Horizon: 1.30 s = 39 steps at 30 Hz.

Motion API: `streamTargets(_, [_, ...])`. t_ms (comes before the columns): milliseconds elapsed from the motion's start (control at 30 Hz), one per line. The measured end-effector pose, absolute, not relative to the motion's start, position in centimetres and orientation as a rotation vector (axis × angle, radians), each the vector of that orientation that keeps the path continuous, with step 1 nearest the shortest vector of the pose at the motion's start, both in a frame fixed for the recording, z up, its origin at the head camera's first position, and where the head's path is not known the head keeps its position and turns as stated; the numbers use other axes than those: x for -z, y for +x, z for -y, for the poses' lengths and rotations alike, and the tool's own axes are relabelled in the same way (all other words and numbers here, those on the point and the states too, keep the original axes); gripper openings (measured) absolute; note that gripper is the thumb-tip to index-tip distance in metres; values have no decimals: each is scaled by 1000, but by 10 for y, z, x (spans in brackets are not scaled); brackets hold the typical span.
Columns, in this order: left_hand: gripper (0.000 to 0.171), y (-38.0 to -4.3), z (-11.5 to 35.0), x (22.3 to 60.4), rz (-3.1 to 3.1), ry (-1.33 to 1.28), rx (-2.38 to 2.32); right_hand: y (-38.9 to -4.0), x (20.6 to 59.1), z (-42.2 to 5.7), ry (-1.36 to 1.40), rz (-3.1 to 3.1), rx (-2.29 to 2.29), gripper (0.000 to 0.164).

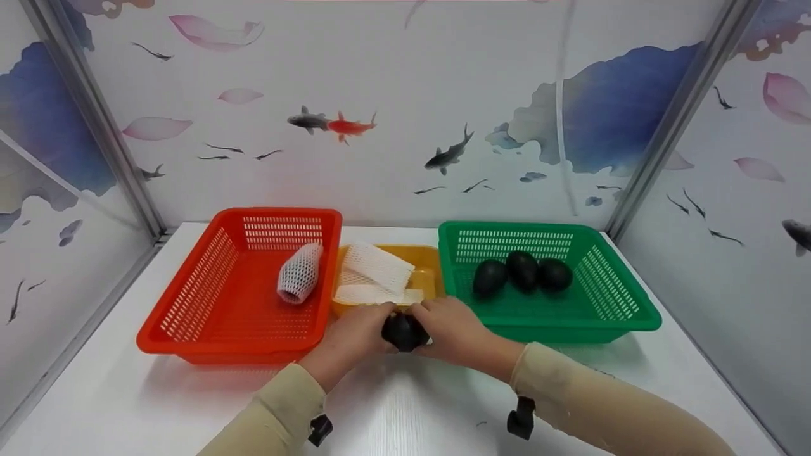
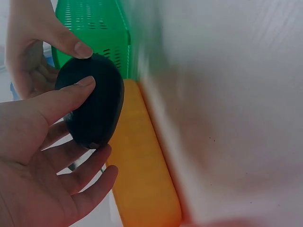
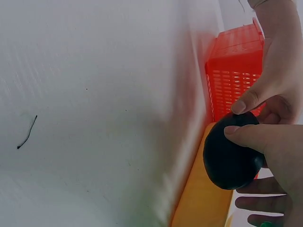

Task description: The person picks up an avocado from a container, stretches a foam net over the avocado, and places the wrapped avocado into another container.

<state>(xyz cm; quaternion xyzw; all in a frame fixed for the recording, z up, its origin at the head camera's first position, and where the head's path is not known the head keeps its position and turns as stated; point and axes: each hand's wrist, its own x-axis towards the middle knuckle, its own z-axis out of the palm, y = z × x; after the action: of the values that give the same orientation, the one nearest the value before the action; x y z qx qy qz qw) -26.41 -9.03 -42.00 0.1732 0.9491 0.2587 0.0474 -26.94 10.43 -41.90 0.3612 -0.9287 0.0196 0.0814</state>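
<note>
A dark, smooth avocado (image 1: 405, 332) is held between both hands, in front of the yellow container. My left hand (image 1: 356, 334) grips it from the left, its thumb across the skin and its fingers behind and below, as the left wrist view shows. From the other side my right hand (image 1: 457, 332) holds the same avocado (image 3: 229, 158), thumb on top. Three more dark avocados (image 1: 523, 271) lie together in the green basket (image 1: 589, 316). In the red basket (image 1: 222, 316) rests one piece wrapped in a white foam net (image 1: 301, 273).
Between the two baskets stands the yellow container (image 1: 427, 259) with several white foam net sleeves (image 1: 377, 269) in it. White tabletop (image 1: 393, 418) extends toward the front. A patterned wall panel (image 1: 393, 183) rises behind, with side panels left and right.
</note>
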Motion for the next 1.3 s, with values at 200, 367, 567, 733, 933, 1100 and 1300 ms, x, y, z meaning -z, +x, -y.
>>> streamTargets(200, [73, -268, 88, 428, -2929, 611, -734, -273, 428, -102, 1101, 2740, 93, 53])
streamTargets(367, [42, -267, 86, 434, -2991, 686, -605, -274, 433, -99, 1103, 2695, 225, 59])
streamTargets(567, [29, -266, 86, 439, -2968, 665, -632, -273, 436, -94, 1075, 2710, 369, 62])
streamTargets(733, [28, -266, 88, 442, -2964, 666, -623, -270, 436, -92, 1075, 2704, 423, 58])
streamTargets(933, [42, -264, 90, 438, -2866, 536, -730, -267, 432, -90, 1066, 2784, 376, 59])
streamTargets(1100, [62, -263, 92, 429, -2839, 498, -748, -268, 428, -88, 1048, 2829, 377, 58])
streamTargets(1300, [64, -263, 93, 418, -2885, 534, -668, -271, 426, -87, 1060, 2813, 379, 56])
